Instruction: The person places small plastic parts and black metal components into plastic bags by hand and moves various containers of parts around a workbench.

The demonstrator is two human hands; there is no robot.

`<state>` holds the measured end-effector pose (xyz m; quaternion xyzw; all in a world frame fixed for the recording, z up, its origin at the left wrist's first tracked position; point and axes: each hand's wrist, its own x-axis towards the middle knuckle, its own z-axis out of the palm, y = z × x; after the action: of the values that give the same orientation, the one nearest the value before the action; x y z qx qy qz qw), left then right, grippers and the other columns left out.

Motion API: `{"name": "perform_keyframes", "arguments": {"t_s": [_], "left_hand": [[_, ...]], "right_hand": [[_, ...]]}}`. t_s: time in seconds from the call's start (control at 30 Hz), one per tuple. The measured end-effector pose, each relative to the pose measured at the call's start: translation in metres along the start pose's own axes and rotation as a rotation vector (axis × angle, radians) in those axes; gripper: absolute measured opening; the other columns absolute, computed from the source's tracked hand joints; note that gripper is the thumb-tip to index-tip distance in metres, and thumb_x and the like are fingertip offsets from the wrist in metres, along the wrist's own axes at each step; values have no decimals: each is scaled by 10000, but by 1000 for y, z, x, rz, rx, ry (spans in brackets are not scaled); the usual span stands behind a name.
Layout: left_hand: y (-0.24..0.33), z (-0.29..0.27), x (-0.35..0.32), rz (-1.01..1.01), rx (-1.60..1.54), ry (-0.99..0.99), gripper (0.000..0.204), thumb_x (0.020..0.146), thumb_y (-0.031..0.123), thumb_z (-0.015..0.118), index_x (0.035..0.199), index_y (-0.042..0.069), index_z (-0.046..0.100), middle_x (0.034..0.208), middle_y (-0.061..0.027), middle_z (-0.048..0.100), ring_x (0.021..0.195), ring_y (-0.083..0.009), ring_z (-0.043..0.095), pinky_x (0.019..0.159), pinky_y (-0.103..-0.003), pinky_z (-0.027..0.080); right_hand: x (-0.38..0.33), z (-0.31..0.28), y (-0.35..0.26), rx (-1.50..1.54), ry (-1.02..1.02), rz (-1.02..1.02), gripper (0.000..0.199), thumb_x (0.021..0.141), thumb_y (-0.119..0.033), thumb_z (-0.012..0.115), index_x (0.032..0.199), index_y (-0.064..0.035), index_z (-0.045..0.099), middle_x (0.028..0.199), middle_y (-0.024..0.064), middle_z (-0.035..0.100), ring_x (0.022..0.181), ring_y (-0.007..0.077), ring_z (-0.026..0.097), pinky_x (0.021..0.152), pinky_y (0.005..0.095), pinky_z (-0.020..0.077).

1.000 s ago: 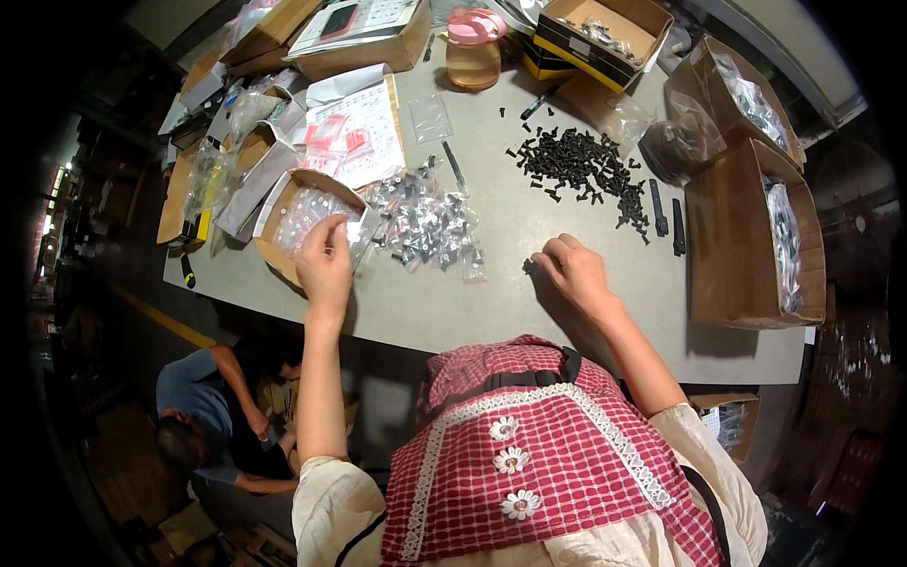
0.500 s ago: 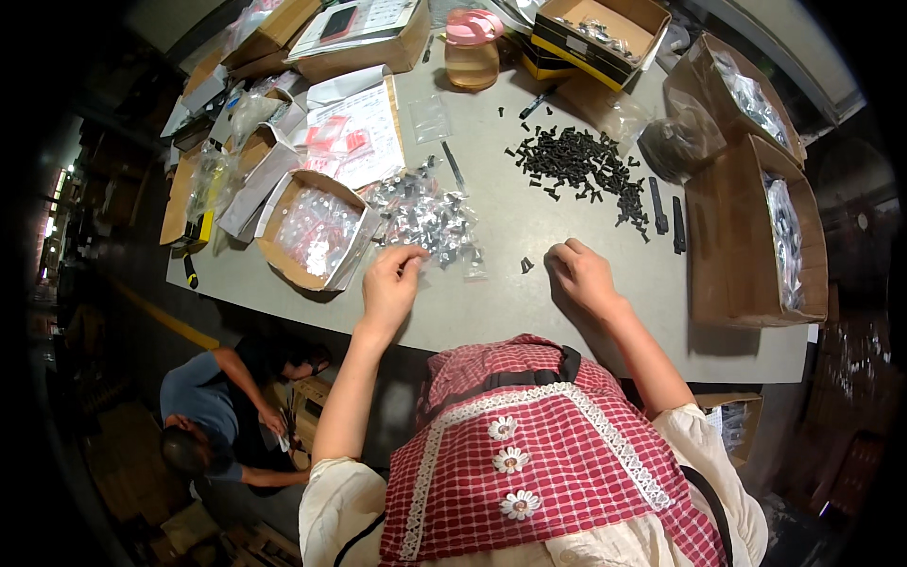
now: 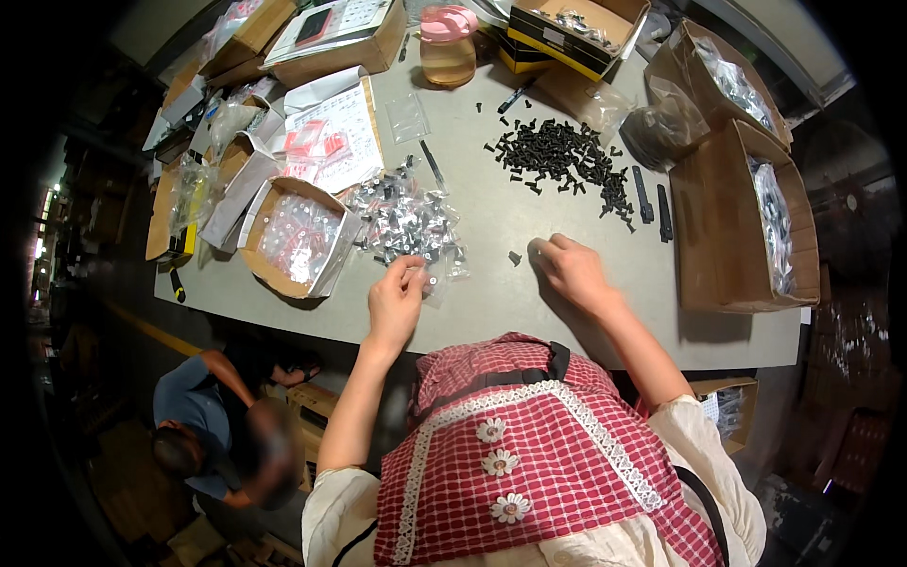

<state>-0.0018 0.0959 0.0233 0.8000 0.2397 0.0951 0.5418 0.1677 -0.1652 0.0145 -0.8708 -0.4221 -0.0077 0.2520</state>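
My left hand [image 3: 395,304] is closed in a pinch at the near edge of a heap of small clear bags [image 3: 406,219] with black and silver parts inside. Its fingertips grip a small clear plastic bag [image 3: 433,286] that lies toward me from the heap. My right hand [image 3: 573,272] rests on the table with its fingers curled in; what they hold, if anything, is hidden. Just left of those fingers lies a little black screw [image 3: 515,257]. Farther off spreads a large pile of black screws [image 3: 562,159].
An open carton [image 3: 253,244] of small bags with white pieces stands left of the heap. Papers [image 3: 364,113], a pink-lidded jar [image 3: 448,59] and a parts box [image 3: 567,42] lie farther back. Tall cartons [image 3: 723,236] line the right. A co-worker [image 3: 194,402] sits at lower left.
My left hand has drawn slightly toward me and right, and the small bag at its fingertips now shows more. My right hand stays nearly in place. The whole view has shifted; the co-worker's arms moved.
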Motion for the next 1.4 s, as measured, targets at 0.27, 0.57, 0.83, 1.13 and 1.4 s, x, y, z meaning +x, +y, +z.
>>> {"name": "perform_keyframes", "arguments": {"t_s": [0.27,0.57,0.83,1.13,1.4], "left_hand": [[-5,3,-8,242,115,81,123,947,64,624,1007,13,719,877,-87,744,776,-156,705,700,-280,530],[22,20,-9,282,365,115,212,914,141,707,782,12,601,713,-105,657,576,-213,629,549,-334,475],[29,27,-9,270,175,36,95,909,105,671,896,19,709,846,-137,699,751,-289,669,672,-371,511],[24,27,-19,286,342,11,141,897,123,687,838,-3,665,811,-143,666,715,-276,641,646,-375,493],[24,38,-15,227,77,-3,107,887,94,715,930,-3,719,835,-111,686,692,-188,618,656,-299,495]], "right_hand": [[6,17,11,265,61,262,91,883,-138,643,912,-53,660,875,135,669,815,322,663,713,414,521],[-3,-6,17,1397,-85,773,178,978,-183,624,936,-17,672,719,-7,571,591,94,546,557,261,483],[-9,-15,1,1637,-116,860,164,958,-150,672,1032,-4,668,836,55,642,667,130,620,729,328,580],[-10,-8,-2,1739,-201,810,191,970,-116,643,1102,21,644,921,93,644,734,165,661,849,409,603],[-8,-6,-9,1725,-185,823,193,982,-101,616,1117,36,631,889,89,644,730,167,668,856,399,606]]}}
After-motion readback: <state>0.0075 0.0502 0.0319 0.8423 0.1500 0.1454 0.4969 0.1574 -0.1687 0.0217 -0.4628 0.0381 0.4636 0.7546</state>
